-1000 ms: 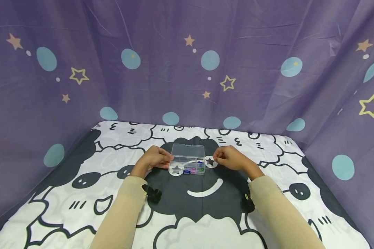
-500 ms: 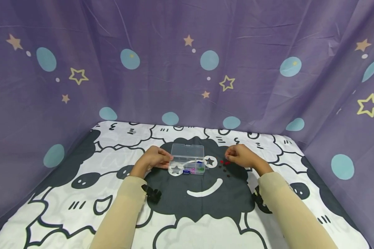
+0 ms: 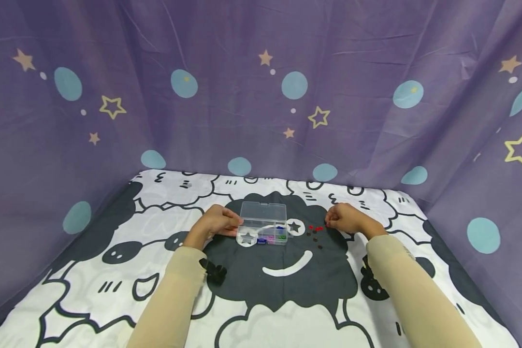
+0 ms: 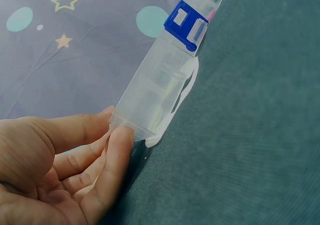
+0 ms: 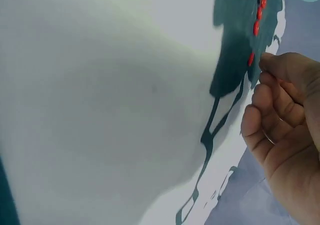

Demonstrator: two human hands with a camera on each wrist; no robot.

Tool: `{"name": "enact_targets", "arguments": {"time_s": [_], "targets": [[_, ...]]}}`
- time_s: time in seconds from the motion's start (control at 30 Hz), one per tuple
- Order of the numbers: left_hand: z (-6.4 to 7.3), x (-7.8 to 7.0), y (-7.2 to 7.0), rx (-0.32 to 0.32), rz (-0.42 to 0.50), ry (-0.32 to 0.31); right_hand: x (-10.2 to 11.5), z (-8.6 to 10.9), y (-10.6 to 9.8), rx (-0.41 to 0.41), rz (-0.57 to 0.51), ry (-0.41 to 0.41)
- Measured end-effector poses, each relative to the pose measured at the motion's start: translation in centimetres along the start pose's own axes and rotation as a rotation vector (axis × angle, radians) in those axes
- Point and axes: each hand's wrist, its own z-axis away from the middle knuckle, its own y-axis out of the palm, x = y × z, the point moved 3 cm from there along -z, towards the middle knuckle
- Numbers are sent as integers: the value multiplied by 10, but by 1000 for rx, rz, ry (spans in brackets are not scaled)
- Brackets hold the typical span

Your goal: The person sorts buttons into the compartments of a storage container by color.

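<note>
My left hand (image 3: 219, 223) grips the left end of a clear plastic compartment box (image 4: 150, 95), thumb on one side and fingers on the other. In the head view the box's transparent lid (image 3: 263, 211) stands open at the back. Small pink pieces (image 3: 270, 239), green pieces (image 3: 282, 237) and blue pieces (image 3: 280, 228) show in its right part. On the box's front is a blue clasp (image 4: 186, 26). My right hand (image 3: 347, 217) is over the cloth right of the box, fingers loosely bent. A small red piece (image 5: 251, 59) lies close by its fingertips; no held piece shows.
More red pieces (image 5: 257, 27) lie in a row between the box and my right hand. Several small dark pieces (image 3: 315, 239) are scattered in front of them. A printed cloth (image 3: 282, 314) covers the table, and a purple curtain (image 3: 226, 121) hangs behind.
My right hand has moved right, away from the box, and the red and dark pieces have come into sight. The left hand keeps its grip on the box.
</note>
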Motion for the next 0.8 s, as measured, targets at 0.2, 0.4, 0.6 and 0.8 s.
{"name": "enact_targets", "arguments": {"time_s": [0.2, 0.4, 0.6, 0.8], "targets": [[0, 0, 0, -8, 0, 0, -5, -1, 0, 31, -18, 20], [0, 0, 2, 1, 0, 0, -10, -1, 4, 43, -17, 50], [0, -2, 1, -7, 1, 3, -9, -3, 3, 42, -9, 76], [1, -2, 1, -1, 1, -5, -8, -6, 4, 76, -13, 128]]}}
